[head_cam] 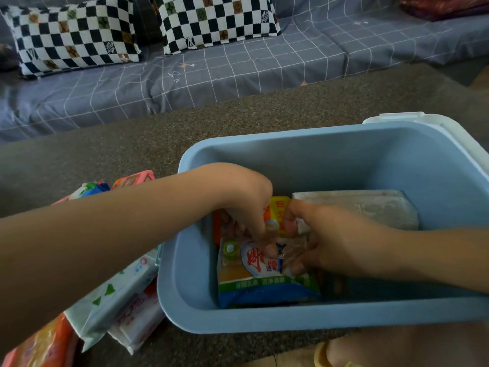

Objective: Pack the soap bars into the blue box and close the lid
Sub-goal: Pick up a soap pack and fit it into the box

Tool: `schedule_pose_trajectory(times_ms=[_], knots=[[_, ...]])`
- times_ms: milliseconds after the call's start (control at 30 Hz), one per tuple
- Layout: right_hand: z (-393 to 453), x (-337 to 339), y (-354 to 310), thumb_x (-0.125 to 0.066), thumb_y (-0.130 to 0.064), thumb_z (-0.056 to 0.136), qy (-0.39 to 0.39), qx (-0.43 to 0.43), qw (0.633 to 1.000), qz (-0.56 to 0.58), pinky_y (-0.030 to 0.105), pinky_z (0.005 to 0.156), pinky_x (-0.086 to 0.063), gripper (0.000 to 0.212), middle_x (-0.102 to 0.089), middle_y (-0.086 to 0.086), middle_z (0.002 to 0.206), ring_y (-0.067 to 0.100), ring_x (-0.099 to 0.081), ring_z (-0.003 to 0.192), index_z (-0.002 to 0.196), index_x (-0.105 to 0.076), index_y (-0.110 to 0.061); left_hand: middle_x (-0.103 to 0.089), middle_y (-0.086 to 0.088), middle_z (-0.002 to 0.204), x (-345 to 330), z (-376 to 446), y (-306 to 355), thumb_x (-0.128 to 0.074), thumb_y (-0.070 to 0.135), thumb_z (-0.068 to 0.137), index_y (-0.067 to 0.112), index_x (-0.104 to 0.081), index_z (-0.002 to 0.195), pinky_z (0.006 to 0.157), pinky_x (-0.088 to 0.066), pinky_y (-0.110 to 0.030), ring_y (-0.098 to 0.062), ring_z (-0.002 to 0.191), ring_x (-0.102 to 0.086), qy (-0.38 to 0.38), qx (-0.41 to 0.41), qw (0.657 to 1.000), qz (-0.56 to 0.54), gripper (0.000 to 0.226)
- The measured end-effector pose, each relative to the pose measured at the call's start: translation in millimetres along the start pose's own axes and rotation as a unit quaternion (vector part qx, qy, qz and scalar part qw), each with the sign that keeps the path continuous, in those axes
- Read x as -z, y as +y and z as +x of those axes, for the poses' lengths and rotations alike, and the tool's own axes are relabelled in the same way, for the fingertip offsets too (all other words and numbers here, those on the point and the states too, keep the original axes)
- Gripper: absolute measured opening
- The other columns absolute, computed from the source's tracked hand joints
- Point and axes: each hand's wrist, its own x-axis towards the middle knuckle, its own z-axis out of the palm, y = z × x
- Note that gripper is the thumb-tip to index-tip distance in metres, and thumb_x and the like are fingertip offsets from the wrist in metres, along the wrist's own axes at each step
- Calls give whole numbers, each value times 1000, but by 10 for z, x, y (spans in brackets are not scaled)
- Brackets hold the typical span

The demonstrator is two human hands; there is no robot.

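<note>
The blue box (304,317) stands open on the carpet, its white lid (402,118) lying behind the far right corner. Inside lie a wrapped soap bar with a blue, green and yellow label (254,284), an orange-yellow bar (277,210) behind it, and a pale grey bar (370,207) to the right. My left hand (246,205) reaches down into the box, fingertips pressing on the labelled bar. My right hand (330,242) grips the same bar's right end with curled fingers.
Several more wrapped soap bars lie on the carpet left of the box: a white-green pack (116,295), a white-red one (137,319), an orange one (42,345), and pink (135,178) and blue-white (90,189) ones further back. A sofa with checkered pillows (71,35) runs behind.
</note>
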Motion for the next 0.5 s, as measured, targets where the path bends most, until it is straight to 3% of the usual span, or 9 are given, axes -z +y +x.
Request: schedule_pose_trajectory(times_ms=[133, 233, 300, 367, 433, 500], knots=[[27, 29, -14, -77, -32, 71, -8, 9, 1000, -25, 5, 39, -41, 46, -57, -9, 89, 1, -50, 55, 98, -39, -32, -60, 11, 45, -25, 10, 19, -74, 64, 57, 22, -59, 52, 45, -42, -19, -4, 50, -59, 36, -13, 999, 1, 45], [20, 76, -21, -72, -28, 77, -32, 1, 999, -26, 17, 58, -50, 44, -65, -1, 106, 10, -60, 77, 109, -42, -26, -54, 14, 33, -37, 12, 34, -75, 63, 57, 23, -56, 49, 44, -40, -19, -4, 46, -56, 39, -13, 999, 0, 46], [-10, 74, -34, -71, -26, 79, -53, -9, 999, -1, 25, 71, -54, 40, -65, 3, 110, 15, -62, 86, 106, -41, -26, -59, 16, 38, -16, -8, 22, -75, 63, 57, 23, -61, 54, 45, -42, -18, -3, 49, -59, 20, -12, 1000, -9, 43], [-34, 34, -78, -70, -25, 79, -77, -14, 996, 38, 32, 80, -55, 42, -64, 5, 113, 18, -63, 95, 108, -40, -28, -70, 11, 57, 6, -44, -18, -74, 62, 59, 21, -71, 69, 50, -46, -17, -4, 58, -65, -1, -11, 1000, -20, 43], [-28, -8, -113, -69, -25, 80, -84, -16, 995, 41, 31, 83, -55, 47, -61, 3, 117, 18, -61, 101, 117, -40, -27, -74, 6, 69, -12, -78, -60, -74, 59, 62, 19, -73, 77, 53, -47, -16, -5, 63, -68, -9, -11, 999, -31, 43], [-7, 4, -133, -70, -24, 80, -79, -16, 996, 29, 30, 80, -55, 51, -61, 2, 119, 16, -62, 98, 121, -40, -25, -71, 8, 69, -54, -111, -82, -75, 57, 63, 23, -69, 70, 53, -46, -16, -4, 64, -67, -1, -15, 999, -36, 35]])
